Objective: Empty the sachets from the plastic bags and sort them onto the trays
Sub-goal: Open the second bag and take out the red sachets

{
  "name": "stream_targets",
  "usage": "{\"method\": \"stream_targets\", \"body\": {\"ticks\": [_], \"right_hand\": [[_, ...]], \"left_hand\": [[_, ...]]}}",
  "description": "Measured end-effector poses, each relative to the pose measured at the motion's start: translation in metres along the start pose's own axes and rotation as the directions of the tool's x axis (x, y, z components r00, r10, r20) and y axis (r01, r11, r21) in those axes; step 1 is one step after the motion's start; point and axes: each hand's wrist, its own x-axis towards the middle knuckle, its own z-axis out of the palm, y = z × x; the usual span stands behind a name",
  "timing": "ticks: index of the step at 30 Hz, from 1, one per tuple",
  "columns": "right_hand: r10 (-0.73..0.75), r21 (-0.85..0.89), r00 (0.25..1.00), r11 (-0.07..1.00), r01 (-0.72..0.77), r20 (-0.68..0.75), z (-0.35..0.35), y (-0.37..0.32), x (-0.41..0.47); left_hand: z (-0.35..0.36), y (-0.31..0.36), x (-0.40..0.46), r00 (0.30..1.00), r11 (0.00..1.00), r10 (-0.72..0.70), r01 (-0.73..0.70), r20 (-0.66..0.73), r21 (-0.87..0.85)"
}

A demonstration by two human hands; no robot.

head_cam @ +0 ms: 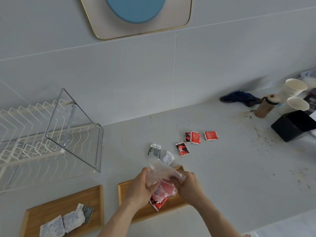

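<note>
Beyond hands (164,185), loose sachets (193,137) beside dish rack (51,134).

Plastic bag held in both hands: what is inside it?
The plastic bag holds red sachets, bunched at its lower end over the right wooden tray. Their count is unclear; the left hand and right hand cover part of the bag.

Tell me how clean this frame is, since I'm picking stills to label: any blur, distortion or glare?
Head view: wide-angle bending bows the wall tile lines and dish rack; the plastic bag between left hand and right hand is motion-smeared; soft, even light, faint shadows, no harsh glare; sachet print too soft to read.
</note>
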Motion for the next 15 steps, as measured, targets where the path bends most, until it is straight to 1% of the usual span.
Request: {"method": "stream_targets", "body": {"ticks": [2, 5, 6, 8, 10, 15], "right_hand": [[0.052, 0.029, 0.996, 0.998, -0.050, -0.066, -0.002, 0.003, 0.003], [0.038, 0.001, 0.998, 0.999, -0.038, -0.055, -0.009, 0.001, 0.000], [0.043, 0.019, 0.996, 0.999, -0.042, -0.083, -0.012, -0.001, -0.002], [0.048, 0.040, 0.980, 0.998, -0.041, -0.192, -0.018, 0.000, -0.003], [0.037, 0.018, 0.973, 0.999, -0.034, -0.227, -0.023, 0.002, -0.006], [0.008, 0.055, 0.945, 0.998, 0.011, -0.326, -0.037, -0.003, -0.009]], "left_hand": [[0.000, 0.000, -0.002, 1.000, 1.000, -0.022, 0.022, -0.007, -0.007], [0.000, 0.003, -0.001, 1.000, 1.000, -0.013, 0.014, -0.026, 0.021], [0.000, 0.006, 0.000, 1.000, 1.000, -0.010, 0.011, -0.028, 0.018], [0.001, 0.012, 0.002, 1.000, 1.000, 0.000, 0.000, -0.022, -0.006], [0.002, 0.017, 0.003, 1.000, 1.000, 0.008, -0.008, -0.008, -0.018], [0.004, 0.032, 0.005, 0.999, 0.995, 0.048, -0.049, -0.015, -0.090]]}}
